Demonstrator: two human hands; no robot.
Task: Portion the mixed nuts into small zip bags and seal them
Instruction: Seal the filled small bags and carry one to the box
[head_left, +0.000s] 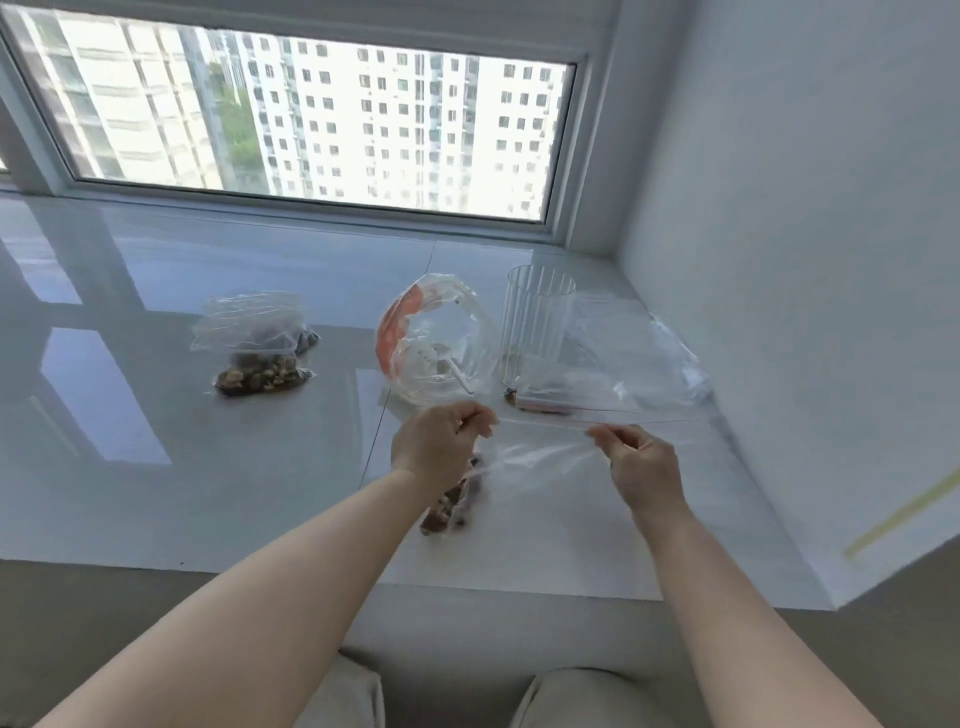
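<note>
A clear zip bag (540, 457) hangs between my hands above the white sill, and mixed nuts (452, 506) sit in its lower left corner. My left hand (439, 441) pinches the left end of its zip strip. My right hand (641, 462) pinches the strip further right. Two filled nut bags (260, 358) lie to the left. A large clear bag with an orange-red band (436, 348) stands behind my hands, with a white scoop inside.
A ribbed clear glass (535, 317) stands right of the large bag, next to a pile of loose clear bags (623, 364) against the wall corner. The glossy white sill (156, 415) ends at a front edge near my forearms. A window lies beyond.
</note>
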